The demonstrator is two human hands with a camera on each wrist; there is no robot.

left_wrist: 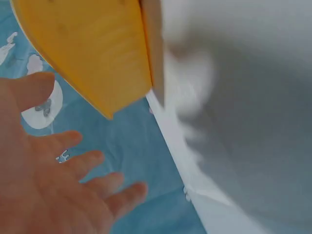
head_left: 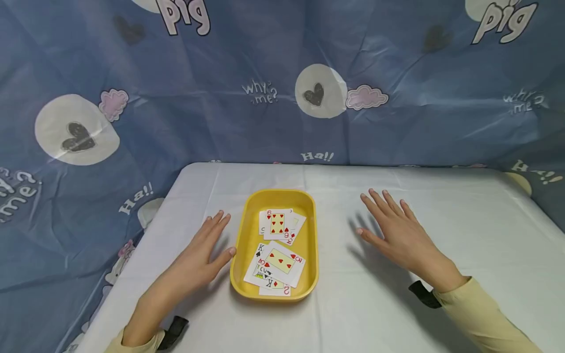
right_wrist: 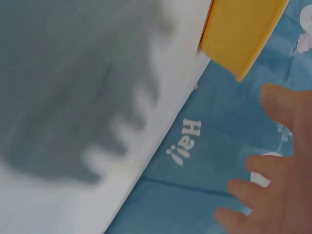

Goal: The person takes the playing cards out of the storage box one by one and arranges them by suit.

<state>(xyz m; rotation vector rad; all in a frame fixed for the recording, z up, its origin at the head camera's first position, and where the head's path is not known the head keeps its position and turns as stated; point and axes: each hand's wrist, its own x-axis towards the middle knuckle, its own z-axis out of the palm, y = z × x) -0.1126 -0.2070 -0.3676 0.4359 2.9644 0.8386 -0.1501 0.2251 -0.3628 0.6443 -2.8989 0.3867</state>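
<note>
A yellow tray (head_left: pixel 312 274) lies on the white table, holding two loose groups of playing cards: a six of hearts (head_left: pixel 277 224) on top of the upper group, a three of hearts (head_left: pixel 280 262) on the lower one, over a king. My left hand (head_left: pixel 194 264) is spread just left of the tray, thumb close to its rim; whether they touch I cannot tell. In the left wrist view its fingers (left_wrist: pixel 90 165) are apart and hold nothing. My right hand (head_left: pixel 399 235) is spread above the table, right of the tray, holding nothing; its fingers (right_wrist: pixel 248 192) are extended.
The white table (head_left: pixel 353 314) extends to both sides of the tray. Behind it and along the left hangs a blue printed cloth (head_left: pixel 247 127). Each wrist wears a black band, the left (head_left: pixel 174 332) and the right (head_left: pixel 424 294). Both hands cast shadows on the tabletop.
</note>
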